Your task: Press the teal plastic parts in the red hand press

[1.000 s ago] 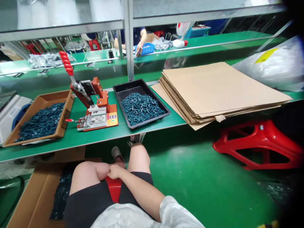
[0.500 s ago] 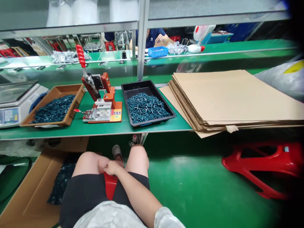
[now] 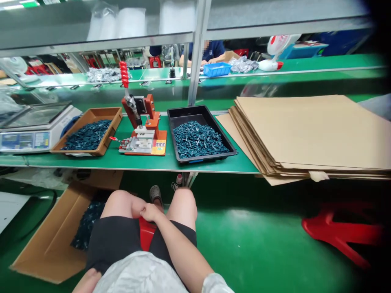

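Observation:
My right hand (image 3: 149, 212) rests on the inside of my left thigh, near the knee, with its fingers loosely curled and nothing in them. My left hand (image 3: 87, 283) shows only in part at the bottom edge, beside my dark shorts, and its fingers are hidden. Both hands are well below the green workbench (image 3: 183, 162). On the bench stand a red toggle press (image 3: 142, 118), a brown tray (image 3: 109, 136) and a black tray (image 3: 183, 112), both full of dark teal parts. An open cardboard box (image 3: 51, 240) of the same parts lies on the floor by my left leg.
A digital scale (image 3: 33, 130) stands at the bench's left end, and a stack of cardboard sheets (image 3: 305, 134) overhangs its right side. A red stool (image 3: 339, 232) lies on the green floor. Across the far bench, a co-worker (image 3: 210, 53) sits behind a blue basket (image 3: 216, 70).
The view has swung and levelled, shifting the bench rightward in frame and pushing the stool toward the lower right. My left hand has come into view at the bottom edge; my right hand stays on my thigh.

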A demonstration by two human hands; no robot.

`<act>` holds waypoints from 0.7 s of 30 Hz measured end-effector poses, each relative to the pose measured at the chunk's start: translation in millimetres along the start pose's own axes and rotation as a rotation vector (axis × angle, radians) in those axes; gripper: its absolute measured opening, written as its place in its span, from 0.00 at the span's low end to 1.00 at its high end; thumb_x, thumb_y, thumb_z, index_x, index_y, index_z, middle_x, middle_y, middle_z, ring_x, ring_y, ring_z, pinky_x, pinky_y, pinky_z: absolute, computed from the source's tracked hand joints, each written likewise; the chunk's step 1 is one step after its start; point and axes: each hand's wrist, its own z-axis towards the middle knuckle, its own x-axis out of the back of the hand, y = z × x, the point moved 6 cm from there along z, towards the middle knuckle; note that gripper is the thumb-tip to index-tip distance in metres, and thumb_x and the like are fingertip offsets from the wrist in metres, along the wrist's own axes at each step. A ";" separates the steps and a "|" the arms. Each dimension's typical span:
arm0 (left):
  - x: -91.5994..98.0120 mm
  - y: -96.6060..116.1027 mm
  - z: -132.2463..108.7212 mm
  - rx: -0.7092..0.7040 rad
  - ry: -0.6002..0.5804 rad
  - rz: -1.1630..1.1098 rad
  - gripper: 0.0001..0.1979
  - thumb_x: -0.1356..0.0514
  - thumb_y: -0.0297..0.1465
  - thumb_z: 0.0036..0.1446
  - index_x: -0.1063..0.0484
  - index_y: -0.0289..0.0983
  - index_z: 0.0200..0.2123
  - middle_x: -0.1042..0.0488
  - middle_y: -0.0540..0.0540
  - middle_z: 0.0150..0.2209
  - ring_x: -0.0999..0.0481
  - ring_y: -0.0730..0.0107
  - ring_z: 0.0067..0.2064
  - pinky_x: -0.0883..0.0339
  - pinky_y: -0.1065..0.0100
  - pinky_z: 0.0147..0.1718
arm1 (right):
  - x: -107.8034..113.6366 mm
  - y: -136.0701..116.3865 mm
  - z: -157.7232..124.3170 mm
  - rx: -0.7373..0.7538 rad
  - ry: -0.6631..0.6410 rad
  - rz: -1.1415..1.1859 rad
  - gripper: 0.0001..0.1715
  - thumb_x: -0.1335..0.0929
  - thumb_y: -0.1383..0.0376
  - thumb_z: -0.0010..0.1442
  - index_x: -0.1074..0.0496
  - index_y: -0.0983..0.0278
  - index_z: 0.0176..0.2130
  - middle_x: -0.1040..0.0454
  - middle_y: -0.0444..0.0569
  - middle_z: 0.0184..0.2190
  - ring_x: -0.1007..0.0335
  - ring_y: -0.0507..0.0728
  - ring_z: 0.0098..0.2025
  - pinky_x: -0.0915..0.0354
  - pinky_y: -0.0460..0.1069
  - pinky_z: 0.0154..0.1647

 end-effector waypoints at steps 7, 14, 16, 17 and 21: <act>15.3 -33.0 15.2 0.114 -0.040 -0.056 0.09 0.29 0.34 0.52 0.25 0.37 0.29 0.27 0.48 0.26 0.25 0.59 0.32 0.32 0.64 0.29 | -3.4 -14.5 -1.9 0.063 0.005 -0.002 0.10 0.28 0.58 0.66 0.21 0.63 0.42 0.19 0.52 0.42 0.22 0.60 0.46 0.30 0.51 0.49; 76.9 -49.2 5.9 0.089 -0.429 -0.145 0.22 0.25 0.42 0.38 0.28 0.35 0.28 0.29 0.51 0.25 0.34 0.73 0.28 0.42 0.72 0.31 | -27.1 3.2 14.8 0.043 -0.035 0.022 0.11 0.31 0.63 0.65 0.20 0.63 0.45 0.19 0.52 0.43 0.23 0.59 0.46 0.32 0.49 0.49; 99.2 -55.1 7.4 0.098 -0.511 -0.015 0.19 0.27 0.41 0.42 0.25 0.34 0.32 0.26 0.48 0.28 0.32 0.71 0.31 0.41 0.71 0.34 | -33.3 8.9 18.3 0.030 -0.044 0.020 0.11 0.31 0.63 0.65 0.21 0.62 0.46 0.19 0.52 0.44 0.23 0.58 0.46 0.33 0.49 0.48; 108.1 -59.9 8.2 0.094 -0.556 0.060 0.17 0.29 0.40 0.44 0.25 0.34 0.32 0.26 0.48 0.29 0.31 0.69 0.32 0.40 0.70 0.35 | -35.6 10.7 19.1 0.025 -0.047 0.016 0.11 0.32 0.63 0.66 0.21 0.62 0.46 0.19 0.52 0.44 0.23 0.58 0.45 0.33 0.48 0.47; 122.8 -85.0 8.8 -0.013 -0.647 0.299 0.13 0.32 0.37 0.46 0.25 0.36 0.33 0.24 0.45 0.33 0.26 0.58 0.39 0.33 0.63 0.41 | -38.2 10.9 18.1 0.013 -0.052 0.006 0.11 0.32 0.64 0.66 0.21 0.63 0.46 0.19 0.51 0.42 0.23 0.58 0.42 0.34 0.48 0.43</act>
